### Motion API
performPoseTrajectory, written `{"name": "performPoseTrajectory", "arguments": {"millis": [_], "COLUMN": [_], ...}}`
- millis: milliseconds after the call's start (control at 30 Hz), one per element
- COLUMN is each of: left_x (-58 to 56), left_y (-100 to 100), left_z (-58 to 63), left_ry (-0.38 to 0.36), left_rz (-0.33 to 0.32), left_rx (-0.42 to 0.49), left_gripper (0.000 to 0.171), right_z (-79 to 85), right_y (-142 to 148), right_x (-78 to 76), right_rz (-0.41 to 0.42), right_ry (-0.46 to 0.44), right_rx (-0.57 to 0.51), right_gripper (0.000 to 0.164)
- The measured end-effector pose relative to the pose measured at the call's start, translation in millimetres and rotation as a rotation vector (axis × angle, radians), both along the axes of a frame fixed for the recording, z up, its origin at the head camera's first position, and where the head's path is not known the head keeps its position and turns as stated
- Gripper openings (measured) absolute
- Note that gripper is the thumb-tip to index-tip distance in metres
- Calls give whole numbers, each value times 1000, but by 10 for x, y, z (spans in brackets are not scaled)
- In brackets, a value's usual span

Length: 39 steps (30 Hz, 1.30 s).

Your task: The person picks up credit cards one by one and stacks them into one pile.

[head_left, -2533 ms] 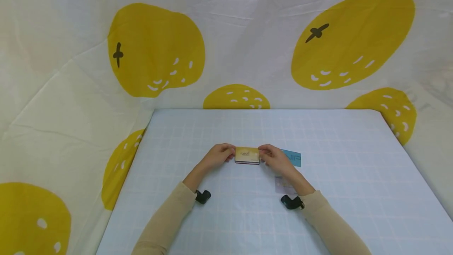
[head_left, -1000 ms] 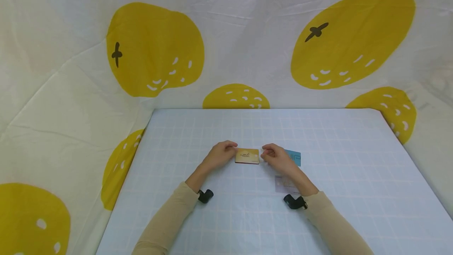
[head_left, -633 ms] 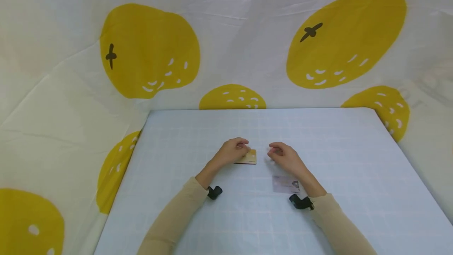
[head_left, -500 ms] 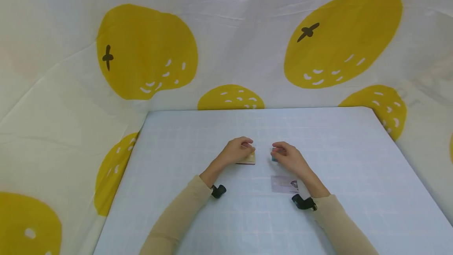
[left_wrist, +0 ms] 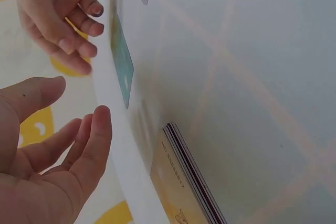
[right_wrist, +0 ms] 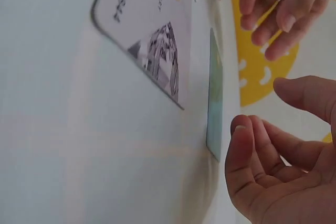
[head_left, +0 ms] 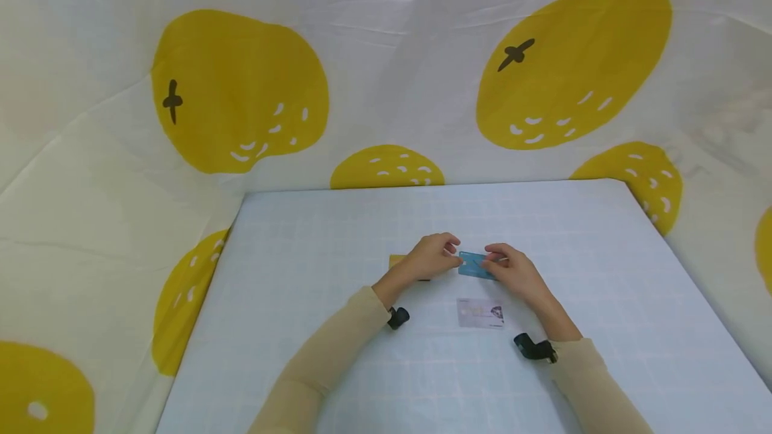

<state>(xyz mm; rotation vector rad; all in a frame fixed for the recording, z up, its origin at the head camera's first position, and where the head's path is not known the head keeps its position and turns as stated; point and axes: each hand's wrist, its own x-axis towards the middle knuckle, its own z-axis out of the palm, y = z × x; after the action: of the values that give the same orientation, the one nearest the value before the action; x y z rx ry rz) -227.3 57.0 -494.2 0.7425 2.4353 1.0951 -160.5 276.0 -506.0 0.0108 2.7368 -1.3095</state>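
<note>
A blue card (head_left: pixel 472 264) lies flat on the table between both hands. My left hand (head_left: pixel 429 258) hovers at its left end, thumb and fingers apart with nothing between them in the left wrist view. Over the card's right end is my right hand (head_left: pixel 517 274), its fingers loosely bent and nothing held; in the right wrist view the blue card (right_wrist: pixel 214 98) lies just beyond the fingertips. A squared stack of cards (left_wrist: pixel 184 182) with a gold one on top sits below my left hand, mostly covered by it in the head view.
A lilac card (head_left: pixel 479 313) with a diamond picture lies nearer to me, left of my right wrist. The pale checked tabletop (head_left: pixel 338 220) meets a white curtain (head_left: pixel 386 72) with yellow fruit prints at the back and left.
Both hands have let go of the gold-topped stack, which stays on the table. The left hand has moved right, over the stack to the blue card. The right hand has shifted right over that card.
</note>
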Motion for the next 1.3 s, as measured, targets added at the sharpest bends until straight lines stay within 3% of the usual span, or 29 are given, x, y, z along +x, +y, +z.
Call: {"name": "performPoseTrajectory", "arguments": {"millis": [300, 567, 833, 1300], "left_x": [-63, -80, -78, -45], "left_y": [216, 289, 319, 320], "left_z": [21, -6, -14, 2], "left_ry": [57, 114, 150, 170], "left_rz": [-48, -110, -121, -112], "left_rx": [-251, -413, -480, -484], "left_gripper": [46, 50, 54, 52], "right_z": [-42, -57, -75, -106], "right_y": [187, 292, 325, 313], "right_x": [-31, -53, -67, -66], "right_rz": [0, 77, 123, 140], "right_ry": [-23, -49, -56, -18], "right_rx": [40, 139, 177, 156], "right_gripper": [51, 52, 55, 52]}}
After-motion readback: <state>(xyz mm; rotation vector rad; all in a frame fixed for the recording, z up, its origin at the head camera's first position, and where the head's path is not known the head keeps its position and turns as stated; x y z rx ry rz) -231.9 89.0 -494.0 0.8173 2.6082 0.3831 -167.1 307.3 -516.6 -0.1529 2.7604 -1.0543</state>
